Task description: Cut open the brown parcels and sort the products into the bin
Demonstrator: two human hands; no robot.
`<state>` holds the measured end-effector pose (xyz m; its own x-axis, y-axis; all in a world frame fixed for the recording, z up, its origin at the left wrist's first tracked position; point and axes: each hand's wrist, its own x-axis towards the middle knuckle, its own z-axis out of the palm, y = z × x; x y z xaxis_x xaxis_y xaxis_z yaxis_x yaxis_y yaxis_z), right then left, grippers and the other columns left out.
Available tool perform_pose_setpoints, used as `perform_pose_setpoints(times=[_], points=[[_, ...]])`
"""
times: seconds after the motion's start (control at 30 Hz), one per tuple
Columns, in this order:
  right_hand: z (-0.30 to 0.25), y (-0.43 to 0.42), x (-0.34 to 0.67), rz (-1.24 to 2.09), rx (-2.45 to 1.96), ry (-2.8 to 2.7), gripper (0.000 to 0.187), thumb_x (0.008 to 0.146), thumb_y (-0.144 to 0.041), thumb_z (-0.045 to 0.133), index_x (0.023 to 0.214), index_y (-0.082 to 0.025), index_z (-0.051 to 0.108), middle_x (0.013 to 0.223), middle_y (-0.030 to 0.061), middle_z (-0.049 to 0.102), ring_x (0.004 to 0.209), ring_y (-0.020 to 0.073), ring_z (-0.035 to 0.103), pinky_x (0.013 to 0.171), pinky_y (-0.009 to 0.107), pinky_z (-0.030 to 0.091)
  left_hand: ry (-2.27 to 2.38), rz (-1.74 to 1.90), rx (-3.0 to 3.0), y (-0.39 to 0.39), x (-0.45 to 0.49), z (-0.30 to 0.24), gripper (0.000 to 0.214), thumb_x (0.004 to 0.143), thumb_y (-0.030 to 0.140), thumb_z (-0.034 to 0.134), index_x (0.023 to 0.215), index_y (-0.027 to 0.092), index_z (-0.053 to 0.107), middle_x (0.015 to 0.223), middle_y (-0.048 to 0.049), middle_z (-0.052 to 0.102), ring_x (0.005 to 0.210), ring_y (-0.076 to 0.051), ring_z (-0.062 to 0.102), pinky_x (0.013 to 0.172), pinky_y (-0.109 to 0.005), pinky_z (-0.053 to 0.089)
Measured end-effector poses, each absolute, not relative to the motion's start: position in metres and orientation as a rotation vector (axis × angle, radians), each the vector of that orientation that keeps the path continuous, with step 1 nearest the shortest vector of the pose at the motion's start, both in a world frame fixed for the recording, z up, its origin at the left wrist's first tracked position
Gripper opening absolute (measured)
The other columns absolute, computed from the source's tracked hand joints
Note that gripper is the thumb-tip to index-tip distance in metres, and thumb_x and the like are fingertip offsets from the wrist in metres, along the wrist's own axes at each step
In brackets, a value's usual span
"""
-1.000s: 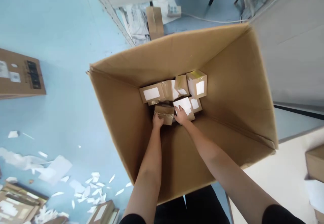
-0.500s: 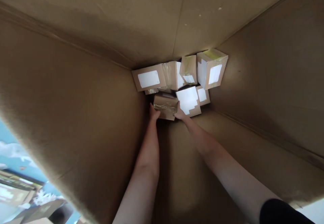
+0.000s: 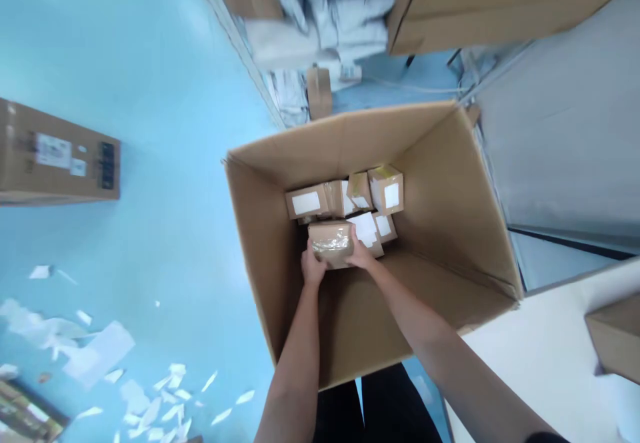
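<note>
we have our left hand (image 3: 313, 269) and our right hand (image 3: 359, 253) clamped on opposite sides of a small taped box (image 3: 330, 244), which lies directly between them. beyond our grip, a row of parcels (image 3: 334, 199) stretches from left to right; just beside our right hand sits a white-labelled parcel (image 3: 366, 228). the open large carton (image 3: 455, 209) surrounds our grip, its near edge lying beneath our forearms (image 3: 296, 363).

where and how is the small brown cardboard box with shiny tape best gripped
Probably by its two opposite ends, from above through the open top of the large brown cardboard carton. The small box is wider than deep, and its ends suit two palms: the left hand and right hand hold it there.
</note>
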<state>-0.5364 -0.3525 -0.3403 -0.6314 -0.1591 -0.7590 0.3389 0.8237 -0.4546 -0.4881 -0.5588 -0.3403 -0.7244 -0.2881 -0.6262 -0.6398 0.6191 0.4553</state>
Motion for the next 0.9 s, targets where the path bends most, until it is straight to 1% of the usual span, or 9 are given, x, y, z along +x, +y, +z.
perform_pose_setpoints(times=[0.07, 0.17, 0.23, 0.33, 0.47, 0.6, 0.73, 0.83, 0.9], points=[[-0.29, -0.35, -0.542, -0.752, 0.122, 2.157, 0.137, 0.072, -0.03, 0.084, 0.17, -0.032, -0.012, 0.138, 0.0103, 0.061, 0.118, 0.027, 0.065, 0.098, 0.037, 0.051, 2.415, 0.974, -0.598, -0.564, -0.491, -0.295, 0.101, 0.079, 0.022, 0.073, 0.168, 0.025, 0.026, 0.136, -0.0135, 0.062, 0.13, -0.031, 0.058, 0.111, -0.041, 0.048], [-0.214, -0.349, -0.546, -0.758, 0.046, 2.254, 0.141, 0.069, -0.038, 0.089, 0.17, -0.036, -0.01, 0.136, 0.0077, 0.058, 0.125, 0.03, 0.06, 0.102, 0.039, 0.048, 2.534, 0.963, -0.41, -0.568, -0.494, -0.226, 0.105, 0.077, 0.027, 0.079, 0.167, 0.03, 0.026, 0.144, -0.0121, 0.055, 0.138, -0.033, 0.051, 0.115, -0.044, 0.045], [-0.164, -0.351, -0.545, -0.72, 0.018, 2.34, 0.142, 0.066, -0.042, 0.091, 0.17, -0.037, -0.005, 0.138, 0.0092, 0.055, 0.13, 0.0328, 0.056, 0.105, 0.041, 0.046, 2.622, 0.929, -0.303, -0.569, -0.496, -0.18, 0.107, 0.074, 0.029, 0.083, 0.166, 0.032, 0.029, 0.149, -0.0133, 0.049, 0.142, -0.035, 0.047, 0.115, -0.046, 0.044], [-0.091, -0.356, -0.536, -0.644, 0.11, 2.489, 0.137, 0.066, -0.044, 0.093, 0.171, -0.036, 0.005, 0.141, 0.0137, 0.051, 0.135, 0.0365, 0.052, 0.106, 0.043, 0.044, 2.733, 0.903, -0.156, -0.567, -0.5, -0.111, 0.102, 0.076, 0.029, 0.083, 0.164, 0.034, 0.033, 0.147, -0.013, 0.047, 0.139, -0.035, 0.047, 0.112, -0.046, 0.046], [-0.008, -0.356, -0.505, -0.632, 0.304, 2.698, 0.131, 0.07, -0.039, 0.092, 0.171, -0.038, 0.009, 0.137, 0.0131, 0.051, 0.132, 0.0354, 0.053, 0.104, 0.04, 0.045, 2.827, 0.899, 0.035, -0.556, -0.505, -0.029, 0.1, 0.076, 0.026, 0.083, 0.163, 0.036, 0.035, 0.139, -0.0114, 0.047, 0.133, -0.033, 0.05, 0.111, -0.045, 0.047], [0.056, -0.333, -0.459, -0.682, 0.522, 2.845, 0.128, 0.071, -0.036, 0.091, 0.17, -0.041, 0.011, 0.136, 0.0125, 0.05, 0.132, 0.0355, 0.052, 0.106, 0.041, 0.045, 2.864, 0.954, 0.322, -0.529, -0.502, 0.034, 0.102, 0.075, 0.026, 0.085, 0.164, 0.036, 0.034, 0.136, -0.011, 0.048, 0.129, -0.033, 0.053, 0.109, -0.045, 0.048], [0.113, -0.287, -0.402, -0.741, 0.766, 2.975, 0.126, 0.07, -0.033, 0.092, 0.169, -0.045, 0.015, 0.14, 0.0114, 0.048, 0.135, 0.0351, 0.05, 0.108, 0.042, 0.045, 2.849, 1.037, 0.631, -0.476, -0.483, 0.086, 0.105, 0.076, 0.032, 0.086, 0.165, 0.038, 0.031, 0.135, -0.0105, 0.049, 0.129, -0.034, 0.054, 0.111, -0.046, 0.047], [0.142, -0.244, -0.345, -0.765, 0.97, 3.068, 0.123, 0.072, -0.032, 0.091, 0.169, -0.045, 0.016, 0.144, 0.0107, 0.046, 0.137, 0.0339, 0.049, 0.11, 0.041, 0.045, 2.808, 1.06, 0.873, -0.423, -0.454, 0.118, 0.105, 0.077, 0.034, 0.086, 0.165, 0.037, 0.03, 0.137, -0.0119, 0.049, 0.132, -0.035, 0.053, 0.113, -0.047, 0.046], [0.148, -0.219, -0.299, -0.769, 1.162, 3.092, 0.123, 0.072, -0.033, 0.09, 0.169, -0.045, 0.015, 0.145, 0.0107, 0.046, 0.137, 0.0346, 0.048, 0.11, 0.042, 0.046, 2.757, 1.055, 1.032, -0.382, -0.427, 0.132, 0.106, 0.078, 0.034, 0.086, 0.166, 0.037, 0.028, 0.138, -0.0123, 0.049, 0.133, -0.035, 0.053, 0.114, -0.047, 0.045]])
